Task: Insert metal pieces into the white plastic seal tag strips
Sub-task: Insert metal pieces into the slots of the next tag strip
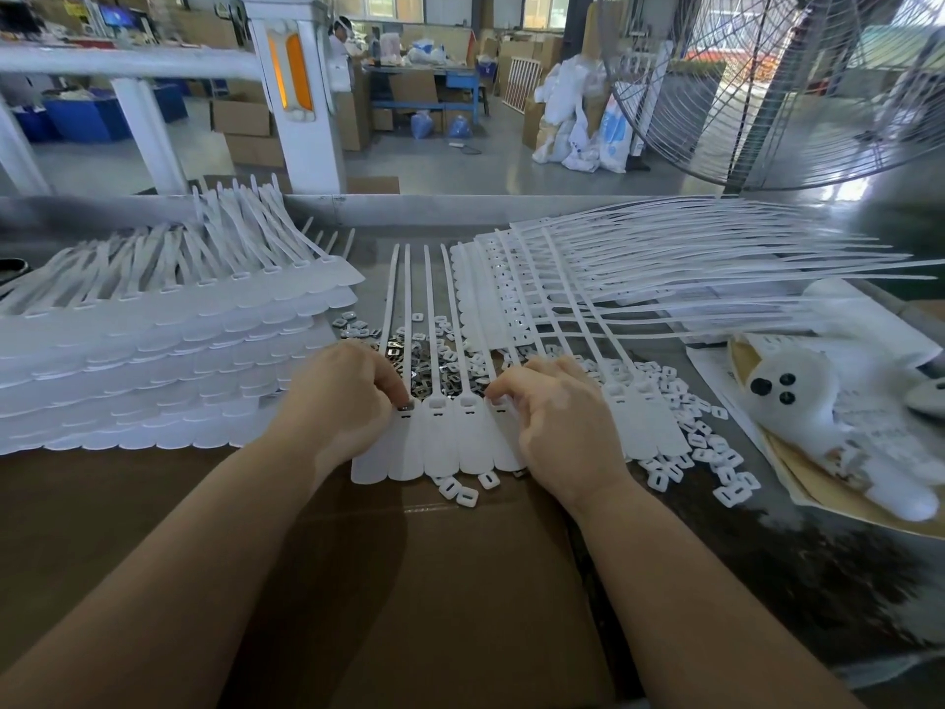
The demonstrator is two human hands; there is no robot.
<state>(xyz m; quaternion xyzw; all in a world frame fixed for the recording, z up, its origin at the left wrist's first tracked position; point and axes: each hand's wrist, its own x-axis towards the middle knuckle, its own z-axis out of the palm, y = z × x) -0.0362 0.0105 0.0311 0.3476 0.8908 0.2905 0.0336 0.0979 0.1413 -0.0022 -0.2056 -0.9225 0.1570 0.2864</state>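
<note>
White plastic seal tag strips (440, 442) are laid as a joined row at the centre of the frame, flat tag ends toward the lower edge, thin tails running toward the upper edge. A small metal piece (405, 405) is pinched by the left hand (340, 401), right over the slot of a tag at the row's left end, so only a short downward press seems needed. The row's right part is pressed down by the curled fingers of the right hand (557, 427); nothing can be seen gripped there. More metal pieces (409, 350) are heaped just above the hands. Brown cardboard (358, 580) covers the tabletop (767, 580). Stacked strips (153, 350) fill the left, a fan (767, 94) the upper right.
</note>
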